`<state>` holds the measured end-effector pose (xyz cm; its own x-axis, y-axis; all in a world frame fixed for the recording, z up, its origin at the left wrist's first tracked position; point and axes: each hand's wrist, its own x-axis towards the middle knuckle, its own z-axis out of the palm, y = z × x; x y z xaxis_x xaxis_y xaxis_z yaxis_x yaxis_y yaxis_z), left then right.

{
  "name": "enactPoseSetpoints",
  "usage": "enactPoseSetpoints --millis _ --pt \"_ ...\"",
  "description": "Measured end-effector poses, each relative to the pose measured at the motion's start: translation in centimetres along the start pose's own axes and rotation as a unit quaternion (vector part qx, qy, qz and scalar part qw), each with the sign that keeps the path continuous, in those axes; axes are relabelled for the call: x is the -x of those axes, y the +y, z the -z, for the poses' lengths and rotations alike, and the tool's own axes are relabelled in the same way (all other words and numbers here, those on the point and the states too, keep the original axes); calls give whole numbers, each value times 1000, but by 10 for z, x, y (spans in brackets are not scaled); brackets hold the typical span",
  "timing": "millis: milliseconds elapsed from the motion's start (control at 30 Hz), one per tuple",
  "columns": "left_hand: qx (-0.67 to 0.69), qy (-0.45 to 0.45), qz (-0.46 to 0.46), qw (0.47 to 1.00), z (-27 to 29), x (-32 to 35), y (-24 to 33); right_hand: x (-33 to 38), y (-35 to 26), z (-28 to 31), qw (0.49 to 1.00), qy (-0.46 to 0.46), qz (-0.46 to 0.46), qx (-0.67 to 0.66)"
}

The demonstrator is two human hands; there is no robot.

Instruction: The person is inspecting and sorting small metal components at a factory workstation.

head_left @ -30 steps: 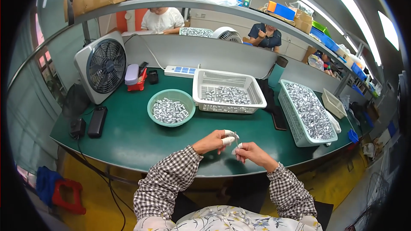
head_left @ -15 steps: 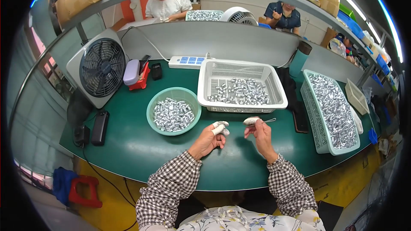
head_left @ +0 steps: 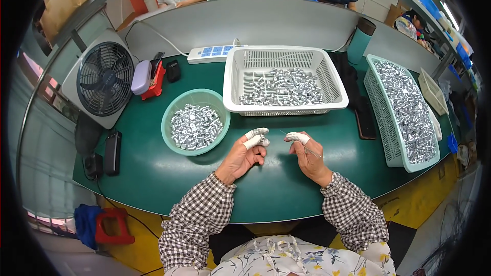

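My left hand (head_left: 242, 157) is closed above the table's near middle, white covers on its thumb and forefinger. Between those fingertips shows a small silvery metal part (head_left: 264, 142), partly hidden. My right hand (head_left: 310, 161), also with a white-covered finger, grips a thin metal pick (head_left: 312, 152); its fine tip points toward the left hand without touching it. Left of the hands stands a round green bowl (head_left: 168, 132) of small silvery metal cylinders (head_left: 196, 127). Beyond them a white plastic basket (head_left: 286, 107) contains more of the same cylinders.
A long green basket (head_left: 384, 122) full of metal parts stands at right, beside a dark phone (head_left: 365, 120) and a teal bottle (head_left: 361, 42). At left are a fan (head_left: 105, 79), a black device (head_left: 113, 152) and a red holder (head_left: 153, 84). Two people sit beyond the divider (head_left: 281, 23).
The view has tilted and shifted, so the table's things sit higher in the picture. My right hand has turned; the pick's tip now points left toward my left hand, which stays closed.
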<state>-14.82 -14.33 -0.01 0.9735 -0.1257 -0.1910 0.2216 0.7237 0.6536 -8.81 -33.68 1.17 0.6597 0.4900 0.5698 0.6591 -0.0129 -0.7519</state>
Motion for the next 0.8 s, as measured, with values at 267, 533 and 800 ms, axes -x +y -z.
enactPoseSetpoints --millis 267,533,800 --pt "0 -18 -24 1000 8 -3 -3 -1 9 -2 999 32 -7 -8" --pt "-15 2 -49 999 2 -2 -4 1 12 -7 993 30 76 88" --pt "-88 16 -81 993 2 -3 0 -14 0 -34 992 47 110 48"
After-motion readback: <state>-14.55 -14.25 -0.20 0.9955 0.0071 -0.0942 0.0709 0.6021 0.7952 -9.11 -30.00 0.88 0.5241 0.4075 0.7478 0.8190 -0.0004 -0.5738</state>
